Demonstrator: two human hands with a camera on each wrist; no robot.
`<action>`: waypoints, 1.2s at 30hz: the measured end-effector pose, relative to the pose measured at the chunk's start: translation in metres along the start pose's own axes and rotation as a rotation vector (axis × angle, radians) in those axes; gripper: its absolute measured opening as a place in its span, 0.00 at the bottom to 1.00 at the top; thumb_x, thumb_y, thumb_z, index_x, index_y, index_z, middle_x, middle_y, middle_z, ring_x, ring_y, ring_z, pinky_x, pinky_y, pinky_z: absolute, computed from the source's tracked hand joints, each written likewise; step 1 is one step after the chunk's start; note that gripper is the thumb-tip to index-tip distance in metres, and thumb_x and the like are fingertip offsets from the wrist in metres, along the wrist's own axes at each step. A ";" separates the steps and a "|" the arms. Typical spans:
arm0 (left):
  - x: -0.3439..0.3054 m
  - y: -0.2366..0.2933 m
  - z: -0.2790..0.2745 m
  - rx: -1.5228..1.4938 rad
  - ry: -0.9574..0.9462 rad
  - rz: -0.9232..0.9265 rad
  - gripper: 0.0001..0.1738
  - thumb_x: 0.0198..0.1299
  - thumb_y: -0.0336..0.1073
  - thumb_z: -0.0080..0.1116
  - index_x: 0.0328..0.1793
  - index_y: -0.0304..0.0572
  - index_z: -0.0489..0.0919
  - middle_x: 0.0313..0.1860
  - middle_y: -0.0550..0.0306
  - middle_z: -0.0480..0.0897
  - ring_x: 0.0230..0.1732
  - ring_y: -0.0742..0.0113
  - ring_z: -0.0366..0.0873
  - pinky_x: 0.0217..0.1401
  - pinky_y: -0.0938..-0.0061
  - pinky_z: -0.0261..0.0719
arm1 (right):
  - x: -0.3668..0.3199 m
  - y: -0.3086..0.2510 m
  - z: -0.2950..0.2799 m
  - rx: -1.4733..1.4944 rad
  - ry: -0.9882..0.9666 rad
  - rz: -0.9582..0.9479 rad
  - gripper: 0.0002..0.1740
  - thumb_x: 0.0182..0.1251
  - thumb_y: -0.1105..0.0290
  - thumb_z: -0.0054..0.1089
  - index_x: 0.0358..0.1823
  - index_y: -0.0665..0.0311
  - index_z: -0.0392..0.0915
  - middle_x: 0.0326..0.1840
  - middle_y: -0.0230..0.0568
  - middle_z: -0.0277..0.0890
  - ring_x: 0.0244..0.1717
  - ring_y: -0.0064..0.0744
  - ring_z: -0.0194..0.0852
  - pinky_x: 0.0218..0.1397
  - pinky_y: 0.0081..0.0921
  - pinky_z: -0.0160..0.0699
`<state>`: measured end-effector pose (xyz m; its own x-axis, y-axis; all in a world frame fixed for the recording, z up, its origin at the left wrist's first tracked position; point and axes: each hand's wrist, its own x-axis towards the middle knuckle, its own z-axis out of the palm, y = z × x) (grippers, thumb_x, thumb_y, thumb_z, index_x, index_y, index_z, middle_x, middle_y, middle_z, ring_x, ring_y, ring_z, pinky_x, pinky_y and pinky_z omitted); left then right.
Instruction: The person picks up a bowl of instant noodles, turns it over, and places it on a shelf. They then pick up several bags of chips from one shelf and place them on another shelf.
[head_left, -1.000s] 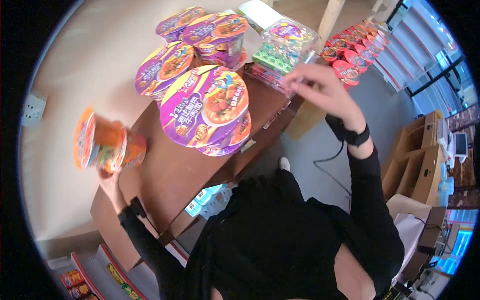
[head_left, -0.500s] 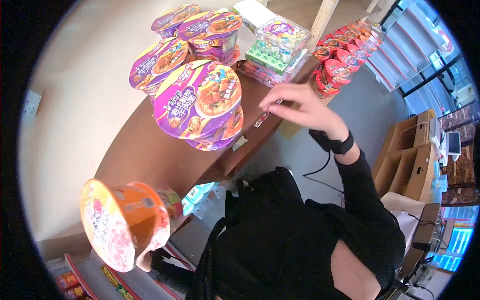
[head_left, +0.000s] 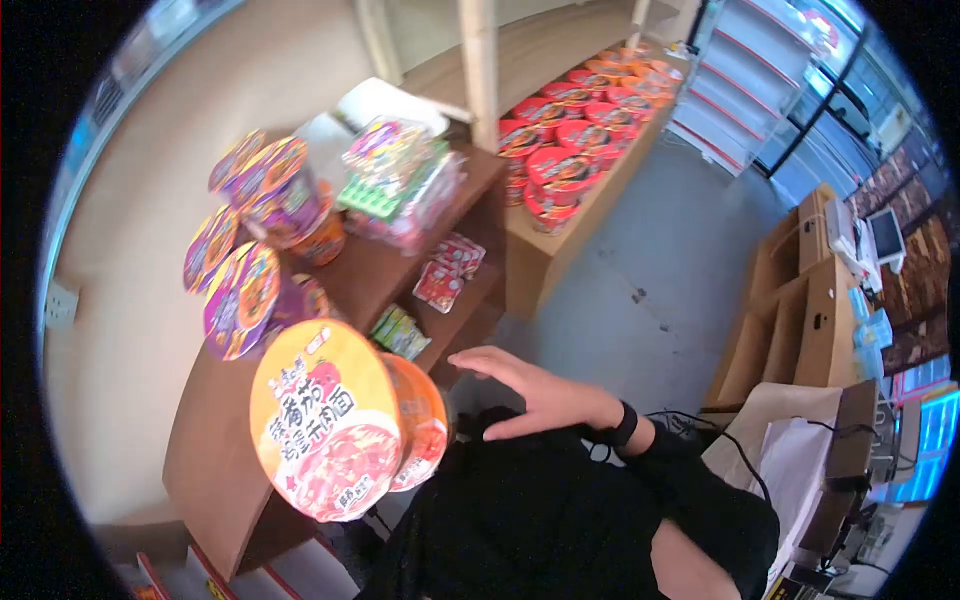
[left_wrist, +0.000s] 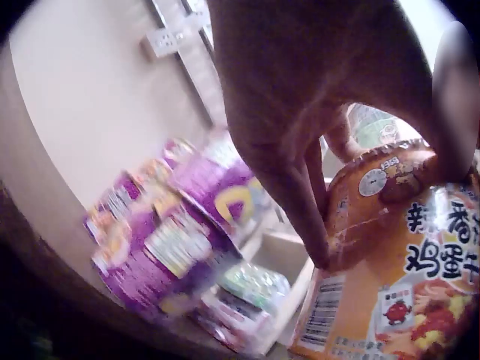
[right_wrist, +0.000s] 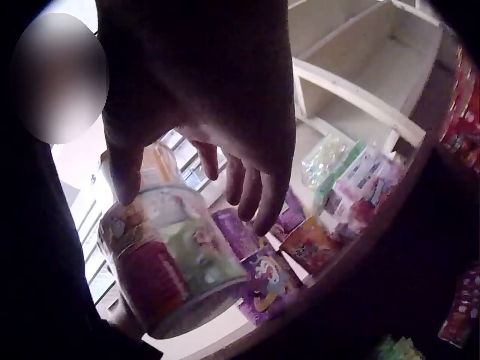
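In front of the body, my left hand (left_wrist: 315, 97) grips a stack of orange instant noodle buckets. In the head view that hand is hidden behind them. The nearer bucket's yellow-orange lid (head_left: 325, 420) faces up toward the head, tilted, and a second orange bucket (head_left: 418, 425) shows beside it. The left wrist view shows fingers (left_wrist: 319, 232) bent against the bucket's printed side (left_wrist: 390, 255). My right hand (head_left: 550, 395), fingers spread and thumb apart, hovers just right of the buckets and holds nothing. From the right wrist, a bucket's red and green side (right_wrist: 180, 262) appears below the thumb.
Purple noodle buckets (head_left: 240, 300) stand on the brown shelf unit (head_left: 215, 440) at left. Clear candy boxes (head_left: 390, 180) sit farther back, with red packets (head_left: 450, 270) on the shelf beneath. Red noodle buckets (head_left: 565, 170) line a wooden counter (head_left: 545, 260) beyond.
My left hand has brought the orange buckets from the far left in toward the body. My right hand has come down from beside the candy boxes toward them. The head view has swung right.
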<state>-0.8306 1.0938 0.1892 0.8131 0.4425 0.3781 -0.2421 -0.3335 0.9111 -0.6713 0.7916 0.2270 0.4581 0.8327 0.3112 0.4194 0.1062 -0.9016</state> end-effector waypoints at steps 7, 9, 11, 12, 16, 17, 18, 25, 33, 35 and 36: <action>0.030 0.017 0.170 -0.187 -0.391 -0.013 0.29 0.37 0.36 0.75 0.48 0.35 0.77 0.44 0.57 0.80 0.44 0.68 0.78 0.48 0.72 0.75 | -0.115 -0.019 -0.054 -0.111 0.366 0.148 0.48 0.52 0.58 0.68 0.69 0.65 0.48 0.69 0.52 0.48 0.70 0.48 0.47 0.70 0.38 0.51; 0.032 0.023 0.215 -0.237 -0.497 -0.021 0.29 0.36 0.37 0.75 0.47 0.35 0.77 0.44 0.57 0.81 0.44 0.68 0.78 0.49 0.72 0.75 | -0.143 -0.025 -0.068 -0.108 0.505 0.219 0.51 0.48 0.64 0.71 0.70 0.63 0.48 0.70 0.48 0.46 0.71 0.43 0.46 0.69 0.40 0.55; 0.037 0.029 0.261 -0.278 -0.604 -0.023 0.29 0.36 0.37 0.76 0.47 0.35 0.78 0.44 0.56 0.81 0.45 0.68 0.78 0.49 0.72 0.75 | -0.168 -0.025 -0.079 -0.114 0.585 0.263 0.51 0.47 0.65 0.72 0.70 0.64 0.49 0.69 0.48 0.46 0.71 0.42 0.46 0.69 0.40 0.54; 0.040 0.033 0.283 -0.293 -0.660 -0.026 0.29 0.36 0.37 0.76 0.47 0.35 0.78 0.44 0.56 0.81 0.45 0.68 0.78 0.49 0.71 0.75 | -0.179 -0.024 -0.083 -0.099 0.651 0.312 0.51 0.47 0.65 0.72 0.69 0.64 0.49 0.69 0.48 0.47 0.71 0.42 0.46 0.69 0.40 0.54; 0.047 0.044 0.358 -0.316 -0.857 -0.017 0.29 0.35 0.38 0.76 0.46 0.35 0.78 0.43 0.56 0.81 0.45 0.67 0.79 0.49 0.71 0.75 | -0.212 -0.013 -0.103 -0.148 0.806 0.368 0.51 0.45 0.63 0.73 0.69 0.65 0.50 0.68 0.50 0.50 0.70 0.44 0.49 0.67 0.39 0.58; 0.049 0.047 0.372 -0.308 -0.898 -0.006 0.29 0.35 0.38 0.76 0.46 0.36 0.79 0.43 0.56 0.82 0.45 0.67 0.79 0.50 0.71 0.75 | -0.217 -0.010 -0.108 -0.148 0.820 0.364 0.51 0.45 0.63 0.73 0.69 0.65 0.50 0.68 0.50 0.50 0.70 0.44 0.49 0.67 0.39 0.58; 0.054 0.049 0.384 -0.306 -0.931 0.010 0.31 0.33 0.39 0.77 0.46 0.36 0.78 0.44 0.56 0.82 0.45 0.67 0.79 0.50 0.71 0.75 | -0.222 -0.007 -0.114 -0.147 0.855 0.376 0.51 0.44 0.63 0.74 0.68 0.65 0.50 0.68 0.50 0.51 0.69 0.44 0.50 0.67 0.39 0.59; 0.094 0.044 0.483 -0.243 -1.177 0.077 0.44 0.23 0.39 0.81 0.53 0.36 0.75 0.54 0.53 0.76 0.56 0.63 0.73 0.58 0.68 0.69 | -0.242 0.021 -0.181 -0.216 0.964 0.487 0.51 0.41 0.64 0.76 0.66 0.67 0.53 0.65 0.49 0.56 0.66 0.43 0.57 0.65 0.36 0.61; 0.164 0.047 0.606 -0.238 -1.211 0.218 0.45 0.25 0.38 0.81 0.57 0.35 0.73 0.58 0.51 0.73 0.58 0.63 0.72 0.59 0.69 0.70 | -0.251 0.073 -0.309 -0.196 0.957 0.561 0.51 0.38 0.64 0.78 0.63 0.66 0.56 0.62 0.49 0.61 0.65 0.43 0.59 0.66 0.36 0.58; 0.180 0.045 0.643 -0.226 -1.221 0.289 0.46 0.26 0.38 0.81 0.57 0.36 0.73 0.58 0.51 0.73 0.58 0.63 0.72 0.59 0.69 0.70 | -0.252 0.082 -0.335 -0.233 1.029 0.541 0.47 0.38 0.65 0.77 0.61 0.67 0.60 0.61 0.49 0.62 0.63 0.42 0.61 0.65 0.35 0.60; 0.185 0.044 0.655 -0.186 -1.242 0.346 0.46 0.26 0.38 0.81 0.58 0.36 0.72 0.58 0.50 0.73 0.58 0.63 0.72 0.58 0.70 0.71 | -0.255 0.083 -0.347 -0.229 1.033 0.553 0.47 0.38 0.65 0.77 0.61 0.67 0.60 0.61 0.49 0.62 0.63 0.42 0.61 0.65 0.35 0.60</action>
<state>-0.3440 0.6155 0.1915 0.6133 -0.7370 0.2839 -0.5240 -0.1108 0.8445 -0.4811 0.3994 0.1772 0.9905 -0.1067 0.0869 0.0491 -0.3156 -0.9476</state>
